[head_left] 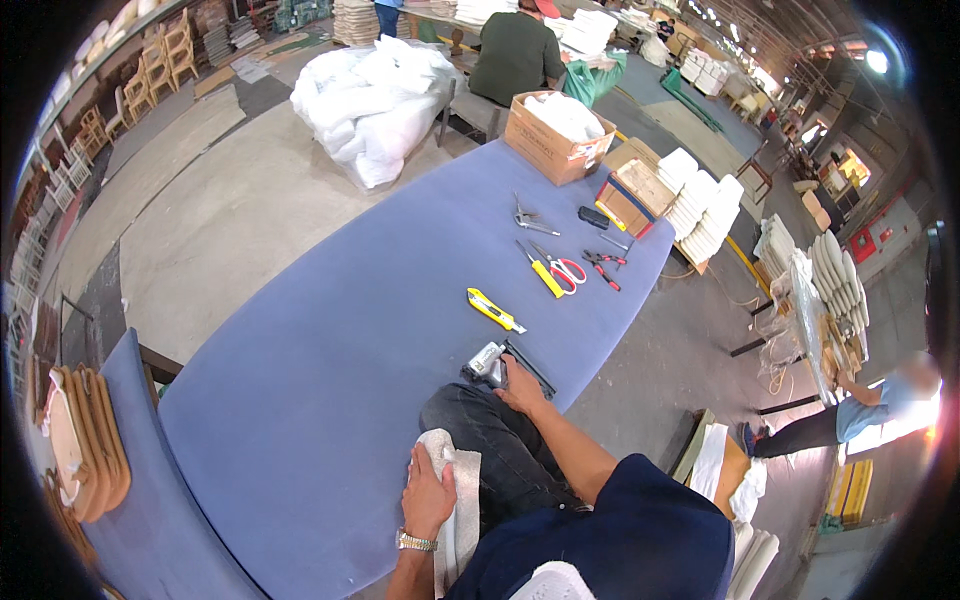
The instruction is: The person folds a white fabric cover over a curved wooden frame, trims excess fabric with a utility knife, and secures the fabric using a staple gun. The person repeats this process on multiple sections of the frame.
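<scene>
Blue padded surface filling the middle of a big workshop, bending with the lens. Nearest, left hand with a wristwatch, pressed flat on a white cloth beside a dark fabric-covered piece; fingers spread and loose, clamped on nothing. Just beyond, right hand reaching forward over that dark piece, fingertips touching a grey staple gun lying at the surface's near right edge, directly ahead of the hand; whether closed around it cannot be told. Black strip just beside the gun. Farther along, yellow utility knife, well apart from both hands. Beyond that, a yellow-handled tool, red-handled scissors, small red pliers and metal pliers. At the far end, open cardboard box holding white material. Behind it, a seated person in a green shirt, and a heap of white bags on the floor.
</scene>
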A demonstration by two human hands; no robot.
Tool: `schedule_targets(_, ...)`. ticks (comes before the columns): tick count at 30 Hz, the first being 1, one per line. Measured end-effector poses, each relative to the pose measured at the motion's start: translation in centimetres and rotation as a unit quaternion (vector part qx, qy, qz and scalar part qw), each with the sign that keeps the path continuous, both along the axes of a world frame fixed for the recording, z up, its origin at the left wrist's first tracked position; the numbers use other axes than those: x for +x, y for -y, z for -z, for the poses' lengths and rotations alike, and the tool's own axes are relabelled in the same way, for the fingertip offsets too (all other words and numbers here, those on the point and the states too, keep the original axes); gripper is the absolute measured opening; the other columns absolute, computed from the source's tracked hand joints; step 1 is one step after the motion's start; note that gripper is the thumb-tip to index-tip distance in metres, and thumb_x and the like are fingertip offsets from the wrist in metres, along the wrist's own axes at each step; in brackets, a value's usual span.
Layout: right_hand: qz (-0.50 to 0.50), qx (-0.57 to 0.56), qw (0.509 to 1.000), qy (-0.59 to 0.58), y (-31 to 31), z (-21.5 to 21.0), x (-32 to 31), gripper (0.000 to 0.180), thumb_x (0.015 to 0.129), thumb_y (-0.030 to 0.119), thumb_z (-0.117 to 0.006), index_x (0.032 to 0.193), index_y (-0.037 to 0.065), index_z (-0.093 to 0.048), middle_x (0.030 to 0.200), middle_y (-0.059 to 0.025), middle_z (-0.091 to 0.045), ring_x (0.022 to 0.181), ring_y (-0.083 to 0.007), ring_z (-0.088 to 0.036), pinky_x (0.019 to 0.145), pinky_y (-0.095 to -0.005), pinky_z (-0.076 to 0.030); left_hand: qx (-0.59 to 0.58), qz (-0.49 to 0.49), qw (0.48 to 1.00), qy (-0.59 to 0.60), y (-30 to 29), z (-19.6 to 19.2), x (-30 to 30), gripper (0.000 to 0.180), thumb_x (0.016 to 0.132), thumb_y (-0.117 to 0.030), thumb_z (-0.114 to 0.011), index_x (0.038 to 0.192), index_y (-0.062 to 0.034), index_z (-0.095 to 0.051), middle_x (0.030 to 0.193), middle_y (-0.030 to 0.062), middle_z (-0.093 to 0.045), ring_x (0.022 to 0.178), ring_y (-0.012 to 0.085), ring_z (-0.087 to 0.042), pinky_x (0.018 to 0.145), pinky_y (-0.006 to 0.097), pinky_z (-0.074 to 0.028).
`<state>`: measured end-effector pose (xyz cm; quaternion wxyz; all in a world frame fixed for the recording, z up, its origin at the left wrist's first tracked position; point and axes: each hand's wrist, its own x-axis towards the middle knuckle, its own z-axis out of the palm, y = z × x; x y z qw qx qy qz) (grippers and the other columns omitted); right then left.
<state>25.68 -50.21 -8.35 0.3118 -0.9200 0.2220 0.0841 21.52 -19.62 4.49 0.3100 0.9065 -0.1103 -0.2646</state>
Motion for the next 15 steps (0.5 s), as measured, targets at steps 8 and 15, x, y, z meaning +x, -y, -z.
schedule_targets(8,-0.033,-0.004,0.999,0.012,3.4,-5.2,1.6,0.066,0.079,0.034,-0.08,0.133,0.003,-0.056,0.114,-0.0261,-0.071,0.108,-0.0447,-0.067,0.093,-0.0522,-0.053,-0.027,-0.003,0.999,0.04,0.7,0.6,-0.1,0.074,0.102,-0.038,-0.054,0.157,0.0045,-0.027,0.157,0.0317,-0.04,0.134,0.0545,-0.05,0.105,0.056,-0.049)
schedule_targets(15,0.029,0.189,0.98,0.05,-2.4,-19.7,-4.0,0.041,0.086,0.028,-0.083,0.113,0.0,-0.07,0.099,-0.0112,-0.076,0.094,-0.0229,-0.072,0.082,-0.0375,-0.055,-0.024,-0.022,0.997,0.069,0.1,2.7,-0.7,0.074,0.101,-0.039,-0.056,0.156,0.0039,-0.031,0.157,0.0287,-0.041,0.133,0.0516,-0.052,0.098,0.055,-0.054)
